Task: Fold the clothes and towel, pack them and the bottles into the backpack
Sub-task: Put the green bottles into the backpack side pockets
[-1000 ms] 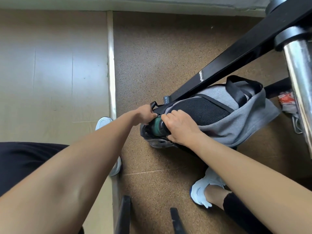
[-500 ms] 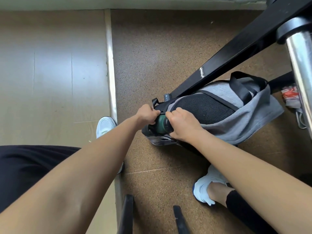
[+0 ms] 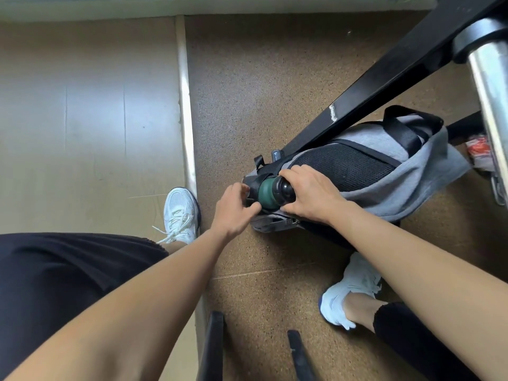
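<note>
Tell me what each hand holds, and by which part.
Right hand grips the green bottle by its black cap end. Left hand pinches the backpack pocket's edge beside the bottle's body.

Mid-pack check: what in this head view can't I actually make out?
Head view only:
- green bottle: most of its body hidden in the backpack and under the right hand.
- Backpack's contents: unseen behind its fabric.
- left hand: curled fingers hide what its grip holds.
- red-and-white packet: cut off by the chrome post.

Right hand (image 3: 310,193) atop green bottle (image 3: 266,192), left hand (image 3: 233,210) on pocket of grey backpack (image 3: 412,177)
</note>
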A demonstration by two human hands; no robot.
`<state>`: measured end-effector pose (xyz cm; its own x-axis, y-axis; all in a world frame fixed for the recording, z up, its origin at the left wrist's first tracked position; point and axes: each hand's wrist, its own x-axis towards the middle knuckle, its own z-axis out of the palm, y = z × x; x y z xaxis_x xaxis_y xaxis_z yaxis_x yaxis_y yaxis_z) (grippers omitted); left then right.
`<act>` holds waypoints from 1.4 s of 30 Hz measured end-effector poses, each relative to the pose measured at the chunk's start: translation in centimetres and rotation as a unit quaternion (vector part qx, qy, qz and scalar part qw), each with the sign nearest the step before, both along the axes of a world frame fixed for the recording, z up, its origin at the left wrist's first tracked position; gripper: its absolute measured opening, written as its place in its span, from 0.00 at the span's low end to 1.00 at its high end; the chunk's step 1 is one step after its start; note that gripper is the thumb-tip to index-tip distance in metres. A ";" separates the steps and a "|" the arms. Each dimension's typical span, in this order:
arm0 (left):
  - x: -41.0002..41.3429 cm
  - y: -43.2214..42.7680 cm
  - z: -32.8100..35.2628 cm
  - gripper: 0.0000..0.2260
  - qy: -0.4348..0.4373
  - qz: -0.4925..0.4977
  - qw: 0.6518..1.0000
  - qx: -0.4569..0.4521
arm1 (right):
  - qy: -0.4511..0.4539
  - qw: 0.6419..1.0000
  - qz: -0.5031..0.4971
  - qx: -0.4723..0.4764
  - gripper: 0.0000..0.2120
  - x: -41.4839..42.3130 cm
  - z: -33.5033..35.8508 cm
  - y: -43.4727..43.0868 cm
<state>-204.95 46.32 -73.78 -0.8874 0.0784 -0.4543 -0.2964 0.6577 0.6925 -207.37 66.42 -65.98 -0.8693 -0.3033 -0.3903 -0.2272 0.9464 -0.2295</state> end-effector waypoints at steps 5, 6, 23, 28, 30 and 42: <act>-0.4 -0.7 -0.6 0.09 -0.026 0.066 0.995 0.069 | -0.009 1.000 -0.004 -0.001 0.36 -0.3 0.3 0.0; -0.4 -0.7 -0.7 0.08 -0.029 0.081 0.992 0.088 | -0.009 1.000 -0.005 -0.002 0.36 -0.4 0.3 0.0; -3.9 -0.1 -1.9 0.09 -0.251 0.227 0.901 0.272 | 0.005 1.000 -0.014 -0.002 0.37 0.5 0.0 0.8; -4.0 0.4 -0.8 0.15 -0.250 0.144 0.921 0.261 | 0.011 1.000 -0.002 0.003 0.37 0.7 -0.3 0.9; -4.4 0.3 -0.4 0.15 -0.239 0.103 0.939 0.222 | 0.010 1.000 0.001 0.007 0.36 0.8 -0.3 1.0; -1.9 0.3 0.0 0.28 -0.253 0.069 0.951 0.166 | -0.026 0.999 -0.018 -0.036 0.29 0.7 0.5 1.0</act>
